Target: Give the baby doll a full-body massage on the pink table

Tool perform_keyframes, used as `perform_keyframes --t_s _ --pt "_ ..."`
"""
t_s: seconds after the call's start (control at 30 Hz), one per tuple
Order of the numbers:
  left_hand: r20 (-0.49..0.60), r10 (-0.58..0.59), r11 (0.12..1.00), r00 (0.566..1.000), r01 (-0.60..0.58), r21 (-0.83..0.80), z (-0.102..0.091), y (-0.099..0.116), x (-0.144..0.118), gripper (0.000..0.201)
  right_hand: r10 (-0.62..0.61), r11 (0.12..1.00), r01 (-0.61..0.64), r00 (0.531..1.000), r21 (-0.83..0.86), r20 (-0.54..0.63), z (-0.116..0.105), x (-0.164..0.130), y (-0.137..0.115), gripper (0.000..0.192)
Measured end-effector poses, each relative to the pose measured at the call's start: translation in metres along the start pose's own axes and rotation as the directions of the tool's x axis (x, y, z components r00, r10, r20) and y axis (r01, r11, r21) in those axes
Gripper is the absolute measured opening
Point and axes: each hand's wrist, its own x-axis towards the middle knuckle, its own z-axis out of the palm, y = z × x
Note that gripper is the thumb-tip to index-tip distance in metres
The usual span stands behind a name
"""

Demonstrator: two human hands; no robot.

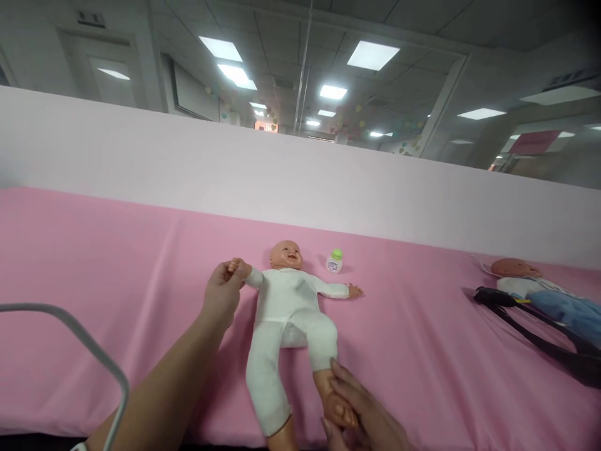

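Observation:
A baby doll with a white cloth body lies face up on the pink sheet, its head toward the wall. My left hand is closed round the doll's hand on the left side of the view. At the lower middle, my right hand grips the doll's foot on the right side, with fingers along the ankle and the thumb below. The doll's other arm lies stretched out on the sheet. Just right of its head stands a small clear bottle with a green cap.
A second doll in blue and white lies at the far right, beside a black strap. A white low wall with glass above borders the back. A grey curved tube crosses the lower left.

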Motion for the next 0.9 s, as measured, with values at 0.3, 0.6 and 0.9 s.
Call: perform_keyframes --t_s 0.3,0.6,0.9 --pt "0.525 0.191 0.684 0.83 -0.495 0.535 0.011 0.004 -0.035 0.021 -0.059 0.996 0.061 0.998 -0.068 0.037 0.02 0.072 -0.017 0.041" --pt "0.672 0.152 0.539 0.725 -0.631 0.558 0.013 0.001 -0.04 0.02 0.079 0.995 -0.09 0.978 0.048 0.194 0.03 0.083 -0.015 0.044" --pt "0.424 0.14 0.814 0.895 -0.348 0.465 0.001 0.001 -0.021 0.023 0.011 1.0 -0.011 0.996 -0.003 0.086 0.008 0.053 -0.009 0.046"
